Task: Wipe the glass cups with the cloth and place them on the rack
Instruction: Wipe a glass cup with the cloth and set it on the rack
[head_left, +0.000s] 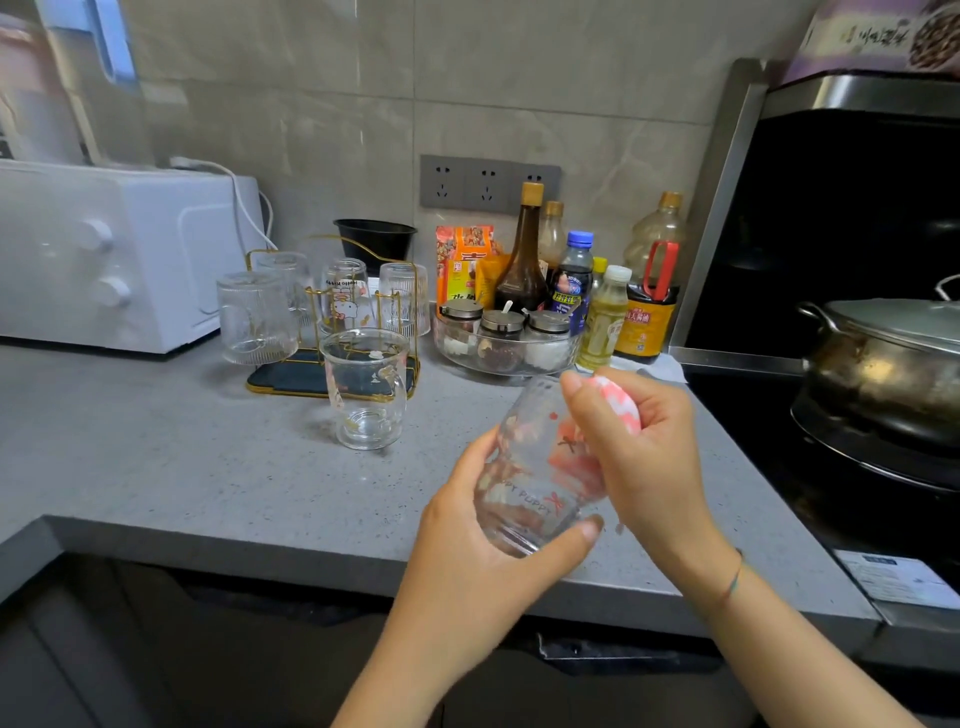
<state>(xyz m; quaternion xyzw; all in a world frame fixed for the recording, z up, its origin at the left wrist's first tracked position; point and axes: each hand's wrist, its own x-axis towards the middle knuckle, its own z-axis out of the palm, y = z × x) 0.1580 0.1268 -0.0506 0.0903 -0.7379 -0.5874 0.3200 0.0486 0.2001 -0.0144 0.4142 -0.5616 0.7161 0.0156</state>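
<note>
Our left hand grips the tilted cup; our right hand, fingers curled, holds the pink cloth inside it.

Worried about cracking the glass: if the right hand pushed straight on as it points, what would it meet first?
The right hand would likely press its cloth against the inside of the glass cup, which the left hand holds; depth unclear.
</note>
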